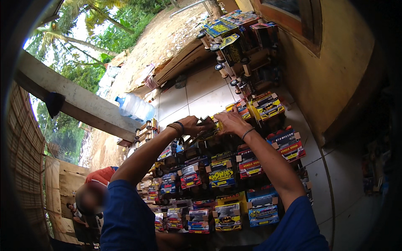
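In front of me, above rows of printed toy trucks, both my hands meet at a toy truck (215,126) with yellow and dark parts, mostly covered by fingers. My left hand (191,125), with bands at the wrist, is closed at its dark left end. My right hand (233,124), wearing a dark bracelet, curls its fingers round the yellow side. Just right of that hand stands a yellow toy truck (268,106). Below my hands are a yellow-and-blue toy truck (222,172) and a red-and-blue toy truck (251,162).
More toy trucks (228,216) fill the tiled floor (205,85) near me. Others are piled with wheels outward (232,46) beside the yellow wall (335,71). A clear blue water jug (136,107) lies by the ledge (90,104). Another person (100,175) in red is at left.
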Motion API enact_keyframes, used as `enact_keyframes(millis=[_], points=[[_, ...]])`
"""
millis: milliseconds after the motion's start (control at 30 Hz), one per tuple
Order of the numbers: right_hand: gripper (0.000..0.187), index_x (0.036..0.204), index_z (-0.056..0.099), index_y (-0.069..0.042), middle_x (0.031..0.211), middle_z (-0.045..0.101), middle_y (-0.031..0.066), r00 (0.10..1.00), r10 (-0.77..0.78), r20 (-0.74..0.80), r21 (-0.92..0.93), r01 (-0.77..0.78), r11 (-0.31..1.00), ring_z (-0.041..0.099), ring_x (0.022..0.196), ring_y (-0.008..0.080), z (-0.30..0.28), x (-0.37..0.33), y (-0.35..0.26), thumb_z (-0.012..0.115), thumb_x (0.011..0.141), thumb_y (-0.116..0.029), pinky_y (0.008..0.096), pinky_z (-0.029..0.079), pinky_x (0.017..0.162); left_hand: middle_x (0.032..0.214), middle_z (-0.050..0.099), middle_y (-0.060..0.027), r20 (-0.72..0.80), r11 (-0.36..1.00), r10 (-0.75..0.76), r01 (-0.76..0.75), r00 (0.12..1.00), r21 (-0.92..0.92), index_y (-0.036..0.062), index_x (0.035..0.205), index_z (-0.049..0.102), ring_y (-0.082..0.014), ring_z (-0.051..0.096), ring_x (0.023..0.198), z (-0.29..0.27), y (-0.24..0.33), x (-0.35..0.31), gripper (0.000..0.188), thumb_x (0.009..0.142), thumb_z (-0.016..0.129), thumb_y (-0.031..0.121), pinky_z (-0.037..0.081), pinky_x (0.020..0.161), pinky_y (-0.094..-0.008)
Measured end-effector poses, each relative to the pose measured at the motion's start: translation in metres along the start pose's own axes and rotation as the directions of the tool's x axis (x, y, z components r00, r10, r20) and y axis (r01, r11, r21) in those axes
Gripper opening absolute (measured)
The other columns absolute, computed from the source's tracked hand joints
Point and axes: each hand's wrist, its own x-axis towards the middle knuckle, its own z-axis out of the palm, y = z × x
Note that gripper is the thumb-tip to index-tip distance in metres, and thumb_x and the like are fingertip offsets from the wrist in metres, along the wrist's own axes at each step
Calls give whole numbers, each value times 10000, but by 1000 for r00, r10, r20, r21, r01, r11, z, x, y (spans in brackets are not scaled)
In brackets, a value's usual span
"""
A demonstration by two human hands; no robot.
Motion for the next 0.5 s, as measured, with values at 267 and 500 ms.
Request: enact_keyframes(millis=[267,500], points=[[549,1040,635,-108,1074,685,75,1000,-7,-12,-39,7,999,612,1120,282,3,1,2,878,624,-372,571,327,972,650,624,-137,23,998,-65,65,998,22,-71,802,662,-226,597,611,4,-6,7,916,791,519,834,462,595,-416],[563,1079,635,-120,1093,680,66,1000,-15,-3,-44,15,999,607,1127,269,4,2,3,865,643,-393,560,336,961,565,586,-56,46,990,-131,133,990,-39,35,592,632,-162,579,532,-7,12,-2,863,748,522,877,448,516,-340]])
